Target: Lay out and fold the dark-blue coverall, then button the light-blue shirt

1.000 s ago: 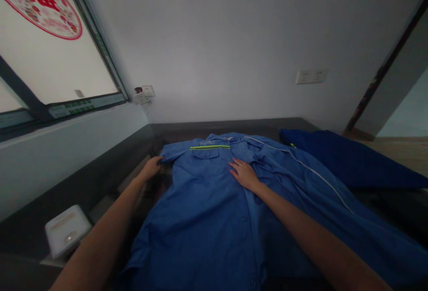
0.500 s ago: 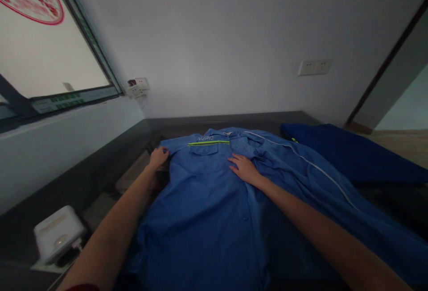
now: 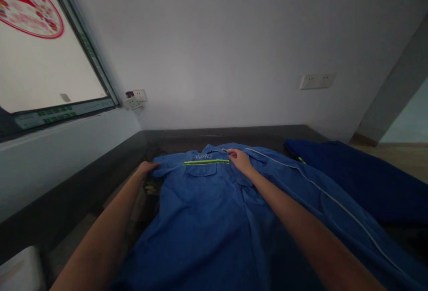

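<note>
A blue work jacket (image 3: 203, 210) lies spread out front side up, with pale lettering and a yellow-green stripe (image 3: 206, 162) across the chest above a flap pocket (image 3: 201, 170). My left hand (image 3: 148, 168) is closed on the end of the sleeve at the left. Near the collar, my right hand (image 3: 240, 161) pinches the cloth at the front opening, just right of the stripe. White piping (image 3: 317, 177) runs down the other sleeve, which stretches away to the lower right.
The jacket rests on a dark surface (image 3: 187, 135) against a grey wall (image 3: 214, 50). A darker blue garment (image 3: 351, 175) lies at the right. Wall sockets (image 3: 317, 81) are behind, a window (image 3: 50, 72) is at the left, and a white object (image 3: 23, 268) shows at lower left.
My right hand has gone from lying flat on the jacket's front up to the collar, where its fingers now pinch. My left hand has shifted slightly left with the sleeve end. The view tilted up.
</note>
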Motion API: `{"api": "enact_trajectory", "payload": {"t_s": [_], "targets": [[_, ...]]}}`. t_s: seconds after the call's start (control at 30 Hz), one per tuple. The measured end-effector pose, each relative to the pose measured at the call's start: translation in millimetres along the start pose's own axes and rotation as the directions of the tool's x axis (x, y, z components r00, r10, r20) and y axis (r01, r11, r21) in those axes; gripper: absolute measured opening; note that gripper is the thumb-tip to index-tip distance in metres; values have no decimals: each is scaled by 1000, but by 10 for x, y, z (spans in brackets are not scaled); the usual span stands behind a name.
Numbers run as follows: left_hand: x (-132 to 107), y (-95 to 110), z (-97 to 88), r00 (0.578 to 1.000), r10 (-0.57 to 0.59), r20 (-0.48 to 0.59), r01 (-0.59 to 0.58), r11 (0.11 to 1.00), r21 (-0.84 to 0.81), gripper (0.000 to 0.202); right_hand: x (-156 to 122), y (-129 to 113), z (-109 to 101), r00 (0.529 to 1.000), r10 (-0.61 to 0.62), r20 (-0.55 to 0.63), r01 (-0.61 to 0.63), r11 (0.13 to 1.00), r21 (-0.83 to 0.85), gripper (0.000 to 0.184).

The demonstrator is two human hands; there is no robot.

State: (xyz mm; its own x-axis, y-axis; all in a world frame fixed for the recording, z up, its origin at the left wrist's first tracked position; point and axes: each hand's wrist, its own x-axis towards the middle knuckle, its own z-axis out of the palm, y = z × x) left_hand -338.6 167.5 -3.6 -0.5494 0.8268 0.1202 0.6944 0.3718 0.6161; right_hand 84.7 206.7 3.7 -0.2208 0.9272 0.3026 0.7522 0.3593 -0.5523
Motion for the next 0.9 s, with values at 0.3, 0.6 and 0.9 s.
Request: {"api": "enact_trajectory", "payload": {"t_s": [0.3,0.6,0.9], "targets": [[155,-74,89,992,100,-78,-89,988,129,17,567,50,422,988,149,30,-148,988,-47,30],[283,-166,-137,979,31,-202,0,988,154,34,791,-96,560,989,145,11,-146,989,33,24],[84,-327,-50,999,8,-43,-5,996,86,62,420,-105,512,998,67,3,-67,997,31,35]]}}
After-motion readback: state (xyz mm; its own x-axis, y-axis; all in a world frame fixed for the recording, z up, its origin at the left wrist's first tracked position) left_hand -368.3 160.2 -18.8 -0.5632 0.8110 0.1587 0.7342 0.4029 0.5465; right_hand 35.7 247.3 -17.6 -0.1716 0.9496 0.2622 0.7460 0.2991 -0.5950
